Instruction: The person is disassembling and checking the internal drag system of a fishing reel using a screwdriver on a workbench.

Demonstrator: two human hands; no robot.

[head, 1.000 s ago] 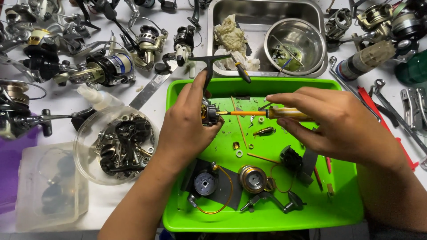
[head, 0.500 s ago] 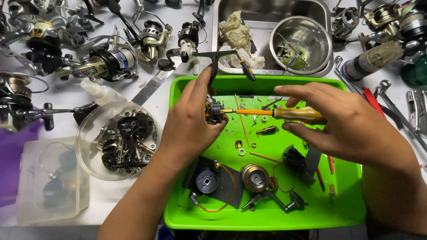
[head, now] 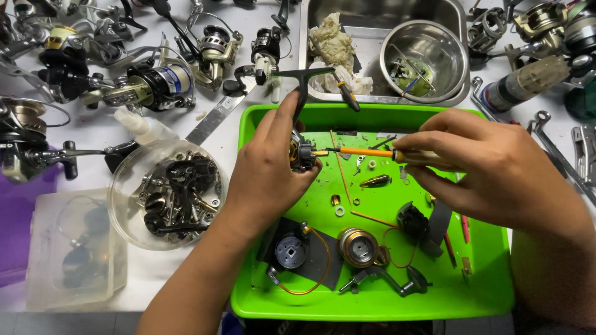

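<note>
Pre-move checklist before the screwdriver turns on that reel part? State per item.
1. Left hand grips the reel body part over the green tray: ok.
2. Right hand holds the orange-shaft screwdriver, shaft level, pointing at the part: ok.
3. Tip seated in a screw head: cannot tell, hidden where it meets the part.
4. Loose washers and small bits lie inside the tray, not on the table: ok.
5. Spool and handle piece lie clear of both hands: ok.
6. Round clear tub of spare parts sits beside the left wrist, close enough to bump: not ok.
</note>
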